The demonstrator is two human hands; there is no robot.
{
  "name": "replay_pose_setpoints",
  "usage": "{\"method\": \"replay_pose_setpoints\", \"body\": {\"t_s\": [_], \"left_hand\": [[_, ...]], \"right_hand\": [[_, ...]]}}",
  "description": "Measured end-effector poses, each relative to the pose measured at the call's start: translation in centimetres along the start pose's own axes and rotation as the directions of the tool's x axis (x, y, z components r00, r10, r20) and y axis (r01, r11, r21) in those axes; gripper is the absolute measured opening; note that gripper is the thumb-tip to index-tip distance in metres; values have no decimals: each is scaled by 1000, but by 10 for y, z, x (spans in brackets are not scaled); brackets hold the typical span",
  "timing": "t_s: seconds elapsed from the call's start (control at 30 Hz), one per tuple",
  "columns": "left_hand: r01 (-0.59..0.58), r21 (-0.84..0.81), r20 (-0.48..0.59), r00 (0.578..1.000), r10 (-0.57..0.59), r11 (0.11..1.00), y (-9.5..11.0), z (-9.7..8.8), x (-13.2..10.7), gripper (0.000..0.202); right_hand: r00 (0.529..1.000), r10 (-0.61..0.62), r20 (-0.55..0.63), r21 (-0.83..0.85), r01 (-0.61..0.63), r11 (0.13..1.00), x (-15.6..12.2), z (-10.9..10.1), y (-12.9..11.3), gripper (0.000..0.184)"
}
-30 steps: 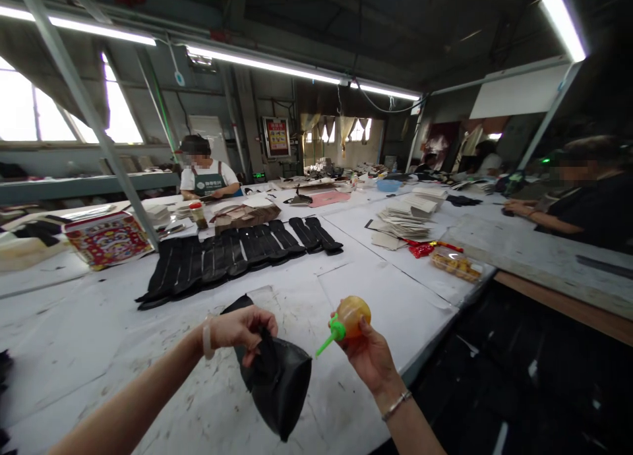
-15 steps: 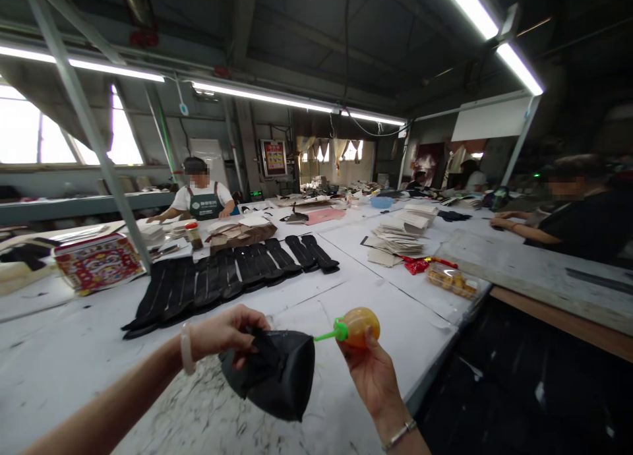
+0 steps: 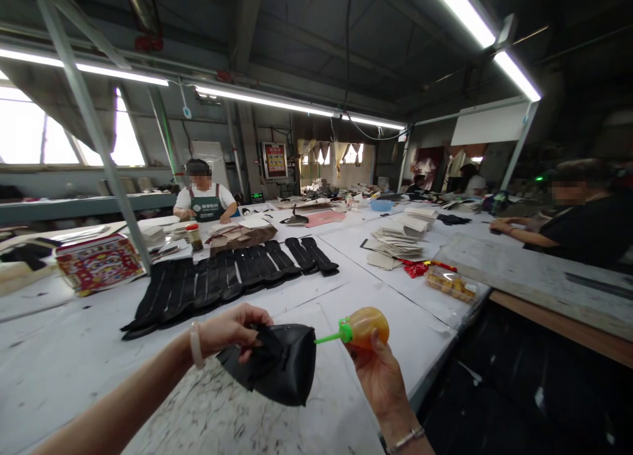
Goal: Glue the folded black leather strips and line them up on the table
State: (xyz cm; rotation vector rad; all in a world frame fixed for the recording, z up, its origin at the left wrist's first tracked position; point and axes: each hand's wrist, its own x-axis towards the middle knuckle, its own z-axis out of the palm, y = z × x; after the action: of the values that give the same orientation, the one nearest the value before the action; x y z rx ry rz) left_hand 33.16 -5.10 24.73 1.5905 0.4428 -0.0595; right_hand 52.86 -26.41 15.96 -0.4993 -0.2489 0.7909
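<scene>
My left hand is closed on a black leather-like piece, pinching folded material at its upper left. The piece hangs over the table, its smooth curved side facing right. In my right hand is a squeeze bottle of amber liquid with a green nozzle. The bottle lies on its side, and its thin tip points left, at the upper right edge of the black piece. Whether the tip touches that edge I cannot tell.
A row of black strips lies beyond my left hand. Stacked pale cards and a clear box of yellow food sit to the right. A metal post rises at left. One co-worker works across the table, another at right.
My right hand and the bottle have shifted slightly right. The black piece has tilted a little, its lower corner now higher. My left hand keeps its hold.
</scene>
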Motion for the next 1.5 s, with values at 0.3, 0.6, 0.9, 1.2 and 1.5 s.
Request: {"method": "replay_pose_setpoints", "body": {"t_s": [0.3, 0.6, 0.9, 1.2, 1.5], "left_hand": [[-33, -63, 17, 999, 34, 997, -6, -5, 9, 32], [-59, -90, -20, 998, 57, 994, -4, -6, 14, 27], [-96, -107, -58, 994, 91, 990, 1, -8, 15, 27], [-121, 29, -254, 959, 125, 992, 22, -9, 7, 30], [-210, 518, -441, 765, 470, 829, 108, -5, -62, 25]], "right_hand": [[998, -67, 8, -16, 67, 998, 0, 3, -11, 45], [997, -80, 18, -37, 81, 996, -6, 8, -18, 54], [996, -90, 30, -32, 91, 995, -8, 6, -11, 55], [997, 81, -18, 132, -78, 988, -16, 12, 3, 47], [985, 152, -84, 286, -122, 950, -10, 17, 6, 43]]}}
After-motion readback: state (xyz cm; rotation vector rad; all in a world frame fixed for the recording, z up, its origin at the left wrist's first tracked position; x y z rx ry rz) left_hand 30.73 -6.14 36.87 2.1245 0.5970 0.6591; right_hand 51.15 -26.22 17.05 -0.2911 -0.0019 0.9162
